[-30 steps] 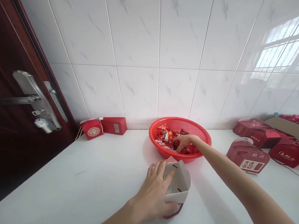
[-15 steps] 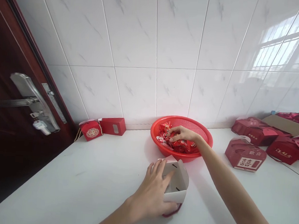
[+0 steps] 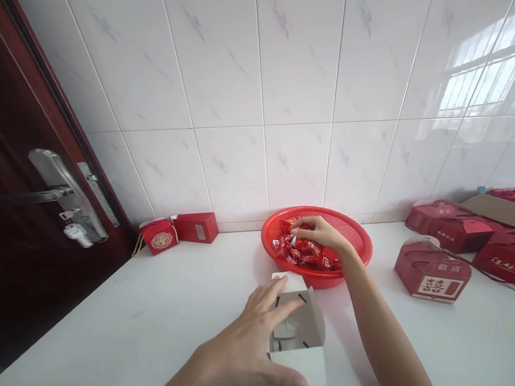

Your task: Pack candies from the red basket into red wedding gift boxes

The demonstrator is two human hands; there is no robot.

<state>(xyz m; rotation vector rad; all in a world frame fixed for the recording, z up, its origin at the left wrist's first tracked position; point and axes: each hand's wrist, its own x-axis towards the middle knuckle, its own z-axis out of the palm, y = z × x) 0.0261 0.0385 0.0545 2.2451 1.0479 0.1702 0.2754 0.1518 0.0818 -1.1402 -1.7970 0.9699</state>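
Bright red, that basket (image 3: 352, 230) ahead of you, its wall speckled with mesh, and here come the glossy red wrapped sweets (image 3: 309, 260), flecked with white! Your open box (image 3: 301, 362) shows you plain white, cut by dark slots. Look right: a dusky red handled box (image 3: 432, 277) wears a white panel with dark red characters, and a deeper red lettered box (image 3: 506, 261) flashes gold. Swing left, you get a red medallion box (image 3: 160, 237) with a pale gold round pattern! White wall tiles (image 3: 231, 67) streaked grey, reddish-brown door (image 3: 20, 112), silver handle (image 3: 58, 173), white tabletop (image 3: 143, 308).
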